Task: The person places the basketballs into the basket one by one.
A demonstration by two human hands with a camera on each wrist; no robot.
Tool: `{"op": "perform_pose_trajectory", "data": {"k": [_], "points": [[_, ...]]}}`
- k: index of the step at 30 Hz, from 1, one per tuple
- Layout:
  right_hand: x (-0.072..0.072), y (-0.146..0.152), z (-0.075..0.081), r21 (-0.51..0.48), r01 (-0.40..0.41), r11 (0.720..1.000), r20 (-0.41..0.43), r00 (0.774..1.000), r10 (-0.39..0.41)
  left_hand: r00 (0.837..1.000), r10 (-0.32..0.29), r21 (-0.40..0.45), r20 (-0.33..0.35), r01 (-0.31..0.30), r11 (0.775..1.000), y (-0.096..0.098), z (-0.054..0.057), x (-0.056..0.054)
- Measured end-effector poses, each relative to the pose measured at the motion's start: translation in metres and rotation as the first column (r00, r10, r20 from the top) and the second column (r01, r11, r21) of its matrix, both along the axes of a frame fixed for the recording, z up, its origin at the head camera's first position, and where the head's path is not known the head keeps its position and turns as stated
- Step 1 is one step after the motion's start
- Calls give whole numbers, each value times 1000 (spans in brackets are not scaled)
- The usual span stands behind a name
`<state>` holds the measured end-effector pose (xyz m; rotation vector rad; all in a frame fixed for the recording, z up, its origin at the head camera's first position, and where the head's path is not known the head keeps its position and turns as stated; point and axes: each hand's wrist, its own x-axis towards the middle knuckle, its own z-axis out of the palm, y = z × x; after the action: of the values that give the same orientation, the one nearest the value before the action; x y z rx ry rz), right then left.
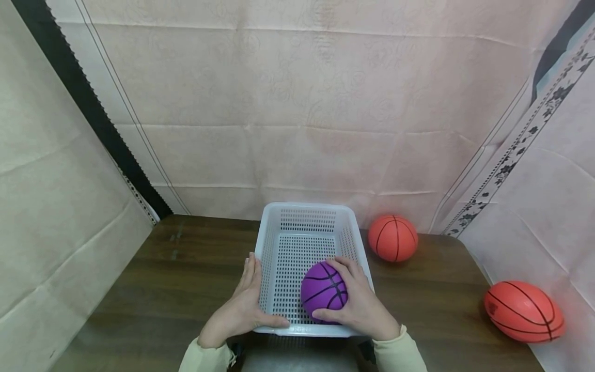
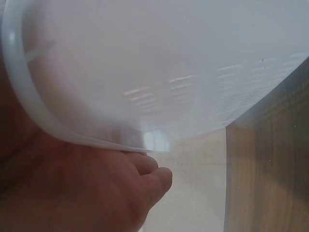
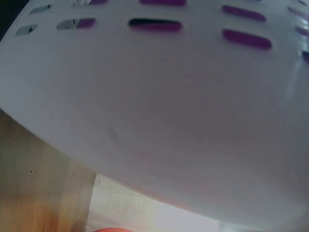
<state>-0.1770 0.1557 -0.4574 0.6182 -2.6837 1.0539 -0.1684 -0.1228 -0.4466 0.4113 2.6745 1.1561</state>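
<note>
A purple ball with black basketball lines [image 1: 321, 289] sits in the near right part of a white perforated plastic basket [image 1: 304, 211]. My right hand [image 1: 355, 302] grips this ball from its right side, fingers over the top and thumb across the front. At the basket's near left corner, my left hand [image 1: 246, 305] rests with straight fingers along the outside wall and the thumb on the front rim. In the left wrist view, the left fingers [image 2: 152, 179] lie beneath the rim. Purple shows through the basket's slots [image 3: 246, 38] in the right wrist view, where the right hand is not visible.
The basket stands on a dark wooden table [image 1: 186, 289]. An orange ball [image 1: 393, 238] lies right of the basket's far end; another orange ball [image 1: 524, 311] lies at the table's right edge. Pale cloth [image 1: 297, 103] hangs behind and on both sides.
</note>
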Motion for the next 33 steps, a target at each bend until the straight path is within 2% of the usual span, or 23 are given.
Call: {"op": "perform_pose_trajectory", "data": {"k": [12, 20, 26, 33], "points": [[1, -2, -1, 106, 18, 994, -52, 999, -13, 1000, -4, -14, -9, 4, 1000, -1, -2, 0], [1, -2, 1, 158, 20, 987, -50, 999, -12, 1000, -5, -25, -10, 5, 1000, -1, -2, 0], [1, 3, 6, 134, 32, 990, -44, 999, -26, 1000, -7, -13, -5, 7, 1000, -1, -3, -1], [-1, 18, 13, 41, 60, 997, -54, 997, -58, 1000, -6, -4, 0, 6, 1000, -1, -3, -1]]}}
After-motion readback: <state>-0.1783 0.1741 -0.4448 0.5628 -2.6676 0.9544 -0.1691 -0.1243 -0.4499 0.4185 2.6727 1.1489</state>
